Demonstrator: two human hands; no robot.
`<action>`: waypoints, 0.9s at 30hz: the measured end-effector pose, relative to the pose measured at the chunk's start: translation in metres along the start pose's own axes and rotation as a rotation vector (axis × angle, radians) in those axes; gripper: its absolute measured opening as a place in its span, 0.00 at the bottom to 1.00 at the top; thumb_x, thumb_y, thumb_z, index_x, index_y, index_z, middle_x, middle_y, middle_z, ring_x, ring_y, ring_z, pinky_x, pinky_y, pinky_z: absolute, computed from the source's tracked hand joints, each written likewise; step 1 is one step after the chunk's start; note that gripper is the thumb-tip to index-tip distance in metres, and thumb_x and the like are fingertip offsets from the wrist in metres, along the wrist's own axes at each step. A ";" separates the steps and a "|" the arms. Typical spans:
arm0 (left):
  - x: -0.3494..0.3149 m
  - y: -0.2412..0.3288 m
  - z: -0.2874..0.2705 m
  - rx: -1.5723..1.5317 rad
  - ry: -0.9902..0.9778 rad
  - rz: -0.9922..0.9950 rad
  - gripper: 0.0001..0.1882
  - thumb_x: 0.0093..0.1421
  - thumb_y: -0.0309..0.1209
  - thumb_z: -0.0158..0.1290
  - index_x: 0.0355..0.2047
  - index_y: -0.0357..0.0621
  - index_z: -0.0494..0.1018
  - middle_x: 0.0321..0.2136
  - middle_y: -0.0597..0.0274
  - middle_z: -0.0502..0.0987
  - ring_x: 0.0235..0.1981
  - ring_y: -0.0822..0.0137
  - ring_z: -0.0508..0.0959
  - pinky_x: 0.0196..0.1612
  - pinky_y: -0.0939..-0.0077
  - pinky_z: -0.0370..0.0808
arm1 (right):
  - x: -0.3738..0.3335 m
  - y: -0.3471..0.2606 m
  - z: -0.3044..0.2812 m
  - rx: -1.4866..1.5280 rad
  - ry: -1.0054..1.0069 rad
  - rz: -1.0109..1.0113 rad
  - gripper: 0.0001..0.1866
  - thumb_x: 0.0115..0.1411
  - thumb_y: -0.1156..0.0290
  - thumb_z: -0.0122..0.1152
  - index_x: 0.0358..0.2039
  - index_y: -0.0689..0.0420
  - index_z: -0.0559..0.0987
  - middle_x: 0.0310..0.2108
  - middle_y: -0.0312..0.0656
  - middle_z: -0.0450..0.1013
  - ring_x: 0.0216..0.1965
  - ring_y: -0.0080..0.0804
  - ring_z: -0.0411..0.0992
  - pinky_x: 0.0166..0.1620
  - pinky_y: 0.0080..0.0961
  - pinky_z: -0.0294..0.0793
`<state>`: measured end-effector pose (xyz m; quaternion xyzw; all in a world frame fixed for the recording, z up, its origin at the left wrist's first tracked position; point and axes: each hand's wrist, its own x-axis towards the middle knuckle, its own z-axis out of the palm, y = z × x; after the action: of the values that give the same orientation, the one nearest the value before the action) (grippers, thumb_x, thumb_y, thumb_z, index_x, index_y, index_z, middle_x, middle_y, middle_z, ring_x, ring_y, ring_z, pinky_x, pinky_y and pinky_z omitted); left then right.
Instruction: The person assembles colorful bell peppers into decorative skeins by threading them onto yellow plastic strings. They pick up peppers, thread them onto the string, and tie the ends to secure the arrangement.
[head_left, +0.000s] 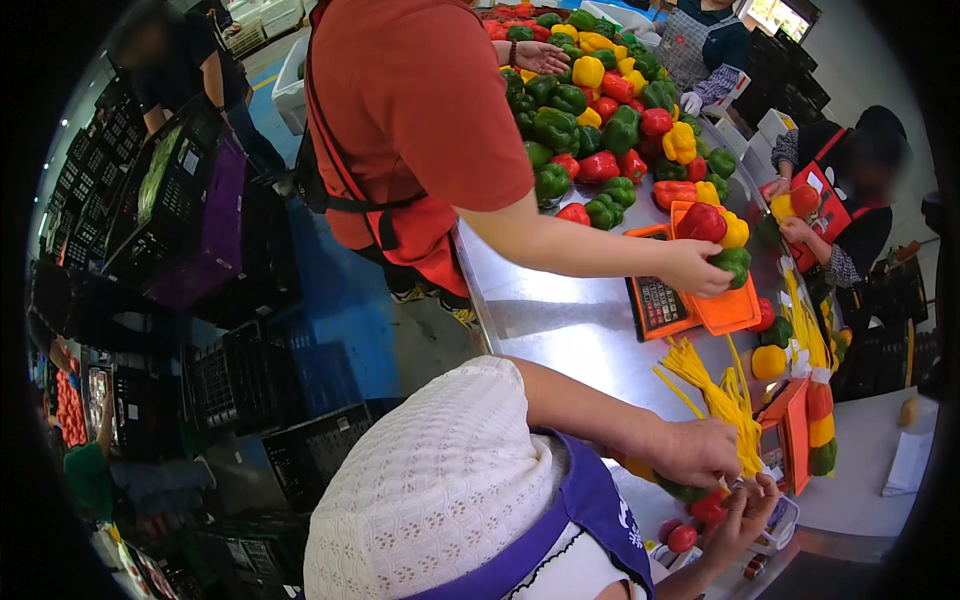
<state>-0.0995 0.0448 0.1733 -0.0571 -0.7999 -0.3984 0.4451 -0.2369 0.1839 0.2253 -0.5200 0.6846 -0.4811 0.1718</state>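
1. Wearer's own hands: out of frame, can't tell if either grip is spread or pressed together. Hands below are co-workers'.
2. White-capped co-worker: upper hand (695, 450) and lower hand (742, 512) nearly meet, fingertips curled in as if pinching something thin; too small to tell what. Fingertip pinch suits this; tension lightly.
3. Dark green bell pepper (682, 488) sits under the upper hand, red bell pepper (708, 507) just beside it. Support their weight from below, don't hang it off a pinch.
4. Yellow netting (715, 385) lies bunched just beyond those hands. Likely to tangle: separate one piece, leave the bundle flat.
5. Red-sleeved co-worker: hand (700, 272) curved against the side of a green bell pepper (733, 265) at the tray of the orange scale (660, 300). Large red bell pepper (702, 222) and yellow bell pepper (736, 231) right by it. Let go fully before reading; finger contact would skew the weight.
6. Netted pepper column (821, 428) stands out past the second scale (790, 435). Give it elbow room.
7. Pepper heap (610, 110) covers the far end of the metal counter (560, 340). Take from the edge; pulling low could start a roll.
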 end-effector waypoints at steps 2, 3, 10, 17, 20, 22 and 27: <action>0.005 -0.002 0.007 0.003 -0.086 0.075 0.04 0.51 0.32 0.55 0.27 0.48 0.74 0.27 0.60 0.74 0.35 0.54 0.73 0.40 0.59 0.69 | 0.001 -0.013 -0.006 0.230 -0.011 0.132 0.08 0.64 0.76 0.52 0.44 0.58 0.68 0.30 0.32 0.66 0.27 0.13 0.61 0.30 0.09 0.59; 0.005 -0.002 0.009 0.015 -0.111 0.128 0.04 0.51 0.32 0.55 0.26 0.48 0.73 0.26 0.61 0.74 0.34 0.54 0.73 0.38 0.59 0.69 | 0.003 -0.012 -0.007 0.313 -0.015 0.114 0.08 0.64 0.75 0.53 0.43 0.58 0.68 0.30 0.32 0.66 0.27 0.13 0.60 0.29 0.09 0.58; 0.007 -0.001 -0.002 0.299 -0.267 0.473 0.02 0.50 0.30 0.52 0.25 0.48 0.74 0.26 0.60 0.75 0.31 0.54 0.75 0.32 0.61 0.73 | 0.004 -0.010 -0.017 0.484 -0.131 0.105 0.07 0.62 0.73 0.58 0.37 0.58 0.70 0.31 0.32 0.66 0.29 0.13 0.62 0.31 0.07 0.60; 0.022 0.000 -0.009 0.253 -0.228 0.502 0.06 0.46 0.34 0.54 0.25 0.49 0.77 0.27 0.60 0.76 0.36 0.54 0.76 0.32 0.60 0.74 | 0.014 -0.015 -0.009 0.347 -0.103 0.100 0.06 0.62 0.75 0.59 0.37 0.59 0.72 0.32 0.34 0.69 0.32 0.16 0.68 0.34 0.09 0.67; 0.033 0.016 -0.025 0.289 -0.163 0.641 0.09 0.41 0.37 0.57 0.23 0.49 0.77 0.26 0.61 0.76 0.35 0.53 0.77 0.30 0.60 0.73 | 0.014 0.020 0.002 0.491 -0.035 0.220 0.06 0.61 0.76 0.59 0.38 0.60 0.72 0.33 0.34 0.70 0.34 0.18 0.70 0.37 0.12 0.70; 0.033 0.019 -0.026 0.269 -0.150 0.596 0.10 0.38 0.37 0.58 0.23 0.48 0.77 0.25 0.61 0.76 0.33 0.53 0.78 0.29 0.60 0.73 | 0.010 0.025 -0.002 0.538 -0.132 0.251 0.13 0.61 0.67 0.60 0.41 0.60 0.72 0.32 0.39 0.71 0.30 0.26 0.70 0.34 0.19 0.71; 0.040 0.040 -0.041 0.080 -0.627 -0.359 0.12 0.50 0.37 0.57 0.37 0.58 0.78 0.37 0.68 0.79 0.37 0.62 0.78 0.37 0.69 0.74 | 0.005 0.039 0.017 0.532 -0.035 0.218 0.08 0.60 0.76 0.60 0.39 0.60 0.73 0.33 0.34 0.70 0.35 0.20 0.71 0.40 0.15 0.71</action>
<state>-0.0784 0.0332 0.2382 -0.0175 -0.9097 -0.4018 0.1030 -0.2482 0.1708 0.1857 -0.3879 0.5831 -0.6136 0.3647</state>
